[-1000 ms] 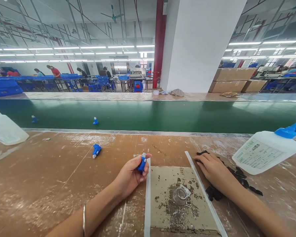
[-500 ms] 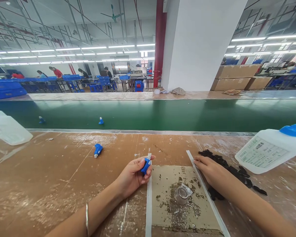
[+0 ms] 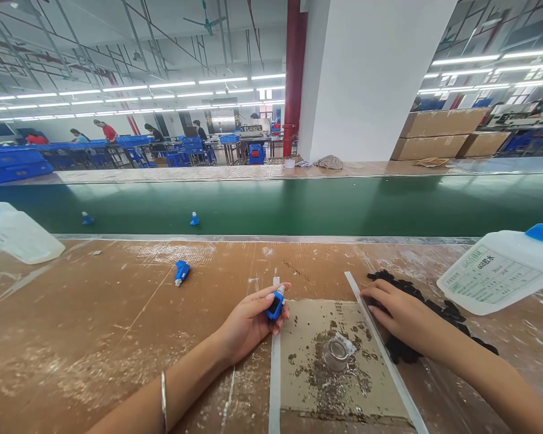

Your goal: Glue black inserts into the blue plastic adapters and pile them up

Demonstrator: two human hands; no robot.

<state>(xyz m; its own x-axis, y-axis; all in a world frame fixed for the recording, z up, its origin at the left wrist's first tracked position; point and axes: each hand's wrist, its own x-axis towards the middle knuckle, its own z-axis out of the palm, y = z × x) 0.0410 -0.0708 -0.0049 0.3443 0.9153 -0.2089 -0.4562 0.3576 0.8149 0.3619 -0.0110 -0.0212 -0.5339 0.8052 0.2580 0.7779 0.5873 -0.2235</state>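
My left hand (image 3: 251,319) is closed on a small blue plastic part (image 3: 276,305) with a whitish tip and a dark recess facing me. Beside the right white strip, my right hand (image 3: 400,313) rests at a pile of black pieces (image 3: 452,310). Its thumb and index finger are apart, and the other fingers are partly hidden. Between the hands lies a stained cardboard sheet (image 3: 308,337), with a small clear cup (image 3: 336,354) on it. Another blue part (image 3: 181,272) lies on the table to the left.
White bottles with blue caps stand at left (image 3: 22,235) and right (image 3: 502,271). Beyond the brown table (image 3: 117,349) runs a green conveyor belt (image 3: 262,205) carrying blue parts (image 3: 194,219). A white pillar (image 3: 366,78) and cardboard boxes (image 3: 438,132) are behind it. Several people work in the background.
The blue part in my left hand has turned so its dark recess shows. My right hand's fingers have spread a little at the black pieces. The camera view has shifted slightly.
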